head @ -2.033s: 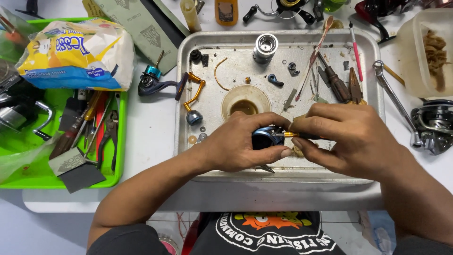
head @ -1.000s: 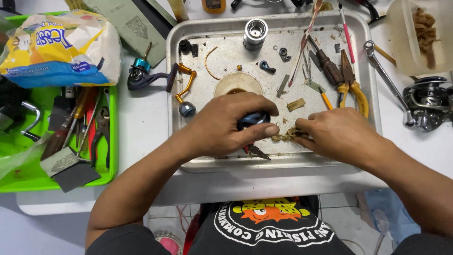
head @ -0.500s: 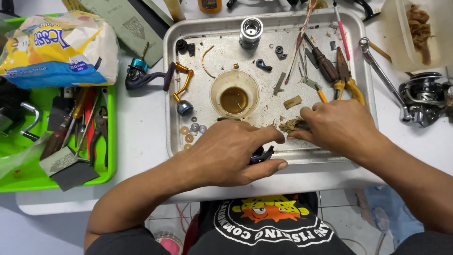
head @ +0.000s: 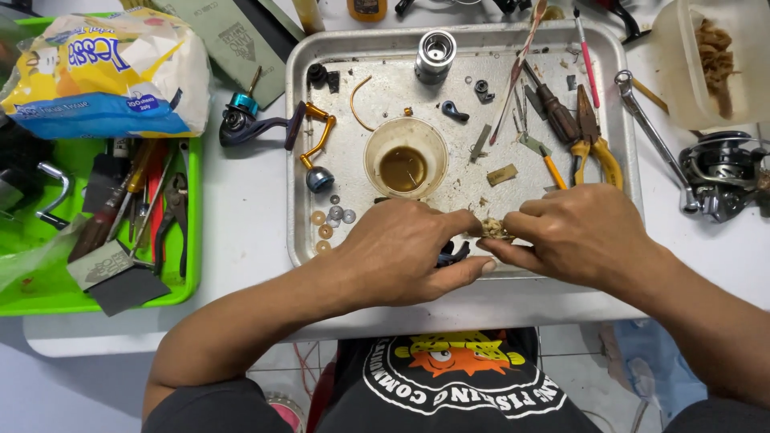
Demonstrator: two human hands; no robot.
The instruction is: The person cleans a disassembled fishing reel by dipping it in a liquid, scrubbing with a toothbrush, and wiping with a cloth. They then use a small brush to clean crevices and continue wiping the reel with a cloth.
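Both hands meet over the near edge of the metal tray (head: 298, 160), working on a small dark reel part.

Well left of the tray sits a green tray (head: 188, 273) of hand tools, with a yellow-and-blue tissue pack (head: 104, 72) above it. Just off the tray's left rim lies a dark reel handle (head: 257, 124). Inside the tray, near its middle, stands a plastic cup (head: 405, 164) of brown liquid, small washers (head: 333, 220) to its lower left. At the tray's near edge the left hand (head: 397, 252) is curled closed over the dark reel part (head: 451, 255), which mostly hides under the fingers. The right hand (head: 581, 232) pinches a brownish wad (head: 496, 230) between thumb and fingertips, touching the left hand's fingers. Yellow-handled pliers (head: 597, 148) lie in the tray's right part; right of the tray rests a spinning reel (head: 722, 176).
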